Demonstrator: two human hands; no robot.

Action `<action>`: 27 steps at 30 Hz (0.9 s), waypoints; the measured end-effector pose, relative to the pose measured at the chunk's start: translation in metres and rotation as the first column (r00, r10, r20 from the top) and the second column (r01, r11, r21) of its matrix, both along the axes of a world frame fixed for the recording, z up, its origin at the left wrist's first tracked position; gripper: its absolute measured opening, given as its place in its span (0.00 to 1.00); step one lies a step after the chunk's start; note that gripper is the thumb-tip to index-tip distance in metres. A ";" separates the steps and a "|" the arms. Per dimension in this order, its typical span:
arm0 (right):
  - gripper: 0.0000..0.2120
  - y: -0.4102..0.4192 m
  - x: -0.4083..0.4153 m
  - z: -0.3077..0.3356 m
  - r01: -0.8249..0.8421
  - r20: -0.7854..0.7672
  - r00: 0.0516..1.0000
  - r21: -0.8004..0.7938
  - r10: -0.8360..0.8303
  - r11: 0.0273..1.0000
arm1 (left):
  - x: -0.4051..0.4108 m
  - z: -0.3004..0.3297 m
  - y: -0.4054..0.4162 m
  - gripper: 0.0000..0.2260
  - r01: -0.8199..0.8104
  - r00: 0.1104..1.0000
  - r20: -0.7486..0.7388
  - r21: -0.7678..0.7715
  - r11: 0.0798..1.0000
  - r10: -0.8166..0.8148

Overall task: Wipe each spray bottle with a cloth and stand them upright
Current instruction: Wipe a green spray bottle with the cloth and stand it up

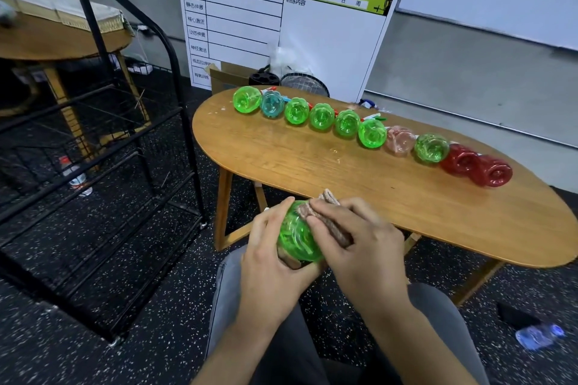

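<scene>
Left hand [266, 262] wrapped round green spray bottle [298, 236], fingers curled over its far side, thumb side toward the lap. Bottle held off the near edge of the bench [281, 159], above the knees, base pointing away and up toward the camera. Right hand [356, 247] pressing a pinkish-brown cloth [331, 219] against the bottle's right flank; cloth bunched under curled fingers, one end poking out past the fingertips, another scrap showing under the bottle just below the left grip. Both grips closed: left on bottle, right on cloth.

Beyond the grip, on the bench: row of ten bottles lying on their sides, bases facing the camera, running diagonally from far left to right. Nearest right of the grip: two red bottles [478, 167], touching. Then green [431, 148], pale pink [400, 141], four more green [347, 123], one teal [272, 105], one green at the far end [247, 100]. All touching or just beside their neighbours. None upright.

Left of the grip: black wire rack [103, 141] on speckled floor. Behind the bench: white board with green header [281, 19] against the wall.
</scene>
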State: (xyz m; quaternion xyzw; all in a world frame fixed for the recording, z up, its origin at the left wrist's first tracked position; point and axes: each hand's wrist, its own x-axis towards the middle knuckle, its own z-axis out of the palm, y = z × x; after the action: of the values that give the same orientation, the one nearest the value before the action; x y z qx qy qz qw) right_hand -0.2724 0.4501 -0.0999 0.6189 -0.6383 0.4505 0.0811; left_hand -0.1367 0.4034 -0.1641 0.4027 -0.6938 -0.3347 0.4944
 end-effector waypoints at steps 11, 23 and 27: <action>0.09 0.023 -0.011 -0.016 -0.120 -0.024 0.992 0.087 0.123 0.989 | 0.005 -0.003 -0.008 0.41 -0.033 0.998 -0.051 0.031 0.999 0.034; 0.12 0.001 0.002 -0.007 -0.063 -0.021 0.998 0.045 0.064 0.997 | 0.005 0.000 -0.005 0.40 -0.024 0.999 -0.044 0.026 0.999 0.025; 0.11 0.008 0.003 -0.016 -0.118 -0.022 0.993 0.071 0.120 0.990 | 0.007 -0.003 -0.008 0.40 -0.022 0.998 -0.061 0.037 0.999 0.024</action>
State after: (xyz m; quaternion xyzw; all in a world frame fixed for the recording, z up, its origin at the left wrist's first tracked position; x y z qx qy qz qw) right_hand -0.2697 0.4586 -0.1164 0.6642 -0.6145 0.4237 0.0410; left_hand -0.1296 0.3955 -0.1674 0.4091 -0.6673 -0.3538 0.5120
